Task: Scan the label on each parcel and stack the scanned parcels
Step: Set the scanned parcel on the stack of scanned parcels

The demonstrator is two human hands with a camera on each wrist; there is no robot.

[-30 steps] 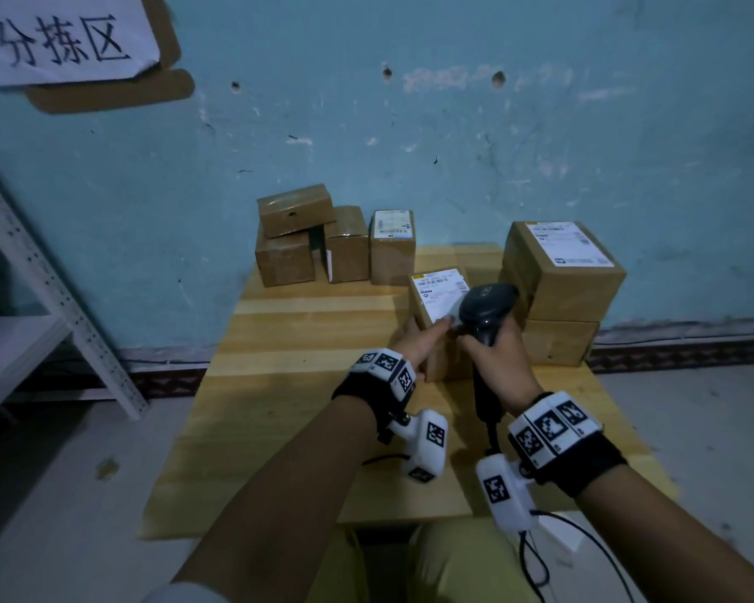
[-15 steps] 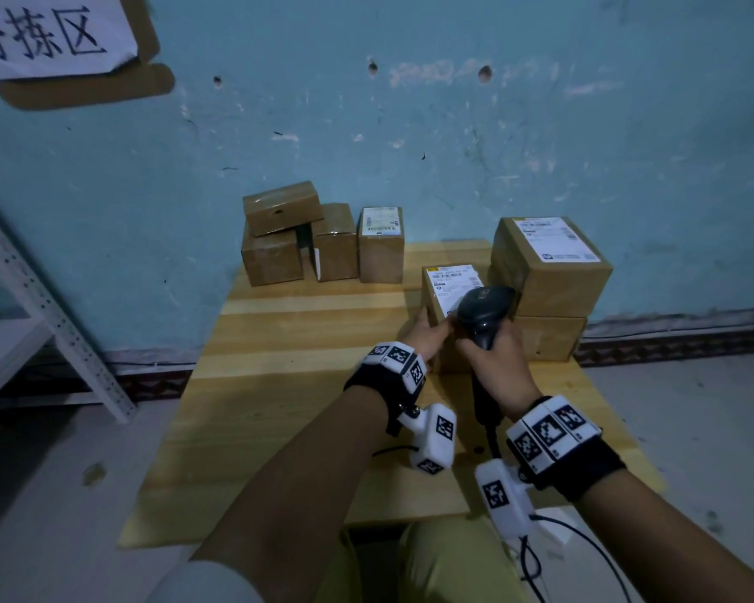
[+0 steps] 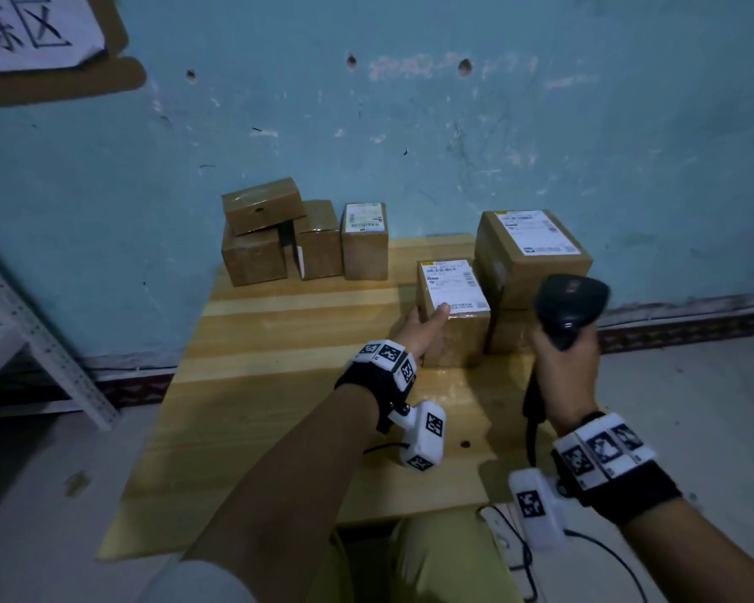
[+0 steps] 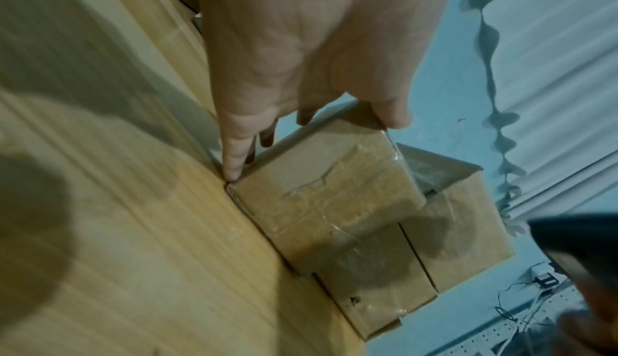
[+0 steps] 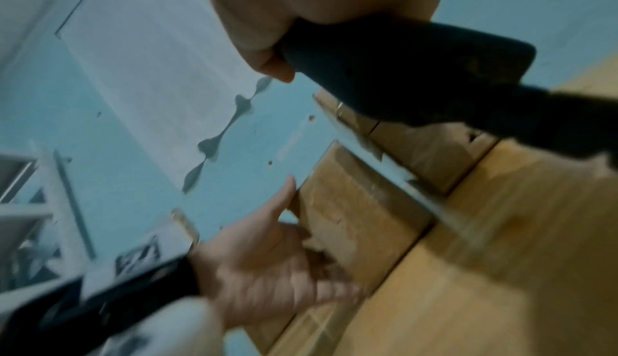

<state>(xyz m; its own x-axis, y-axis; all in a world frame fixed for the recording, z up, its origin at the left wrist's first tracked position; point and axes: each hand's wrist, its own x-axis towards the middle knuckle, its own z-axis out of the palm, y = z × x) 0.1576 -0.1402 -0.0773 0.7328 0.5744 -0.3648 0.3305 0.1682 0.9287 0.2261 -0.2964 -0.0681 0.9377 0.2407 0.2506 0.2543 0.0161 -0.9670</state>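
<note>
A small brown parcel (image 3: 455, 337) with a white label (image 3: 451, 282) on top stands on the wooden table (image 3: 279, 385). My left hand (image 3: 427, 319) grips its near left corner, thumb on the top edge and fingers (image 4: 235, 161) down the side. My right hand (image 3: 562, 359) holds a black handheld scanner (image 3: 570, 304) upright to the right of the parcel, level with a stack of two larger boxes (image 3: 536, 263). In the right wrist view the scanner (image 5: 418, 76) sits above the parcel (image 5: 361, 216) and my left hand (image 5: 267, 256).
Several small boxes (image 3: 305, 241) stand against the blue wall at the table's back left, one lying tilted on top of another. A white metal shelf frame (image 3: 40, 341) stands to the left. The scanner's cable (image 3: 606, 554) hangs off the table's front right.
My right hand has pulled the scanner away from over the parcel's label to the right. My left hand keeps hold of the parcel.
</note>
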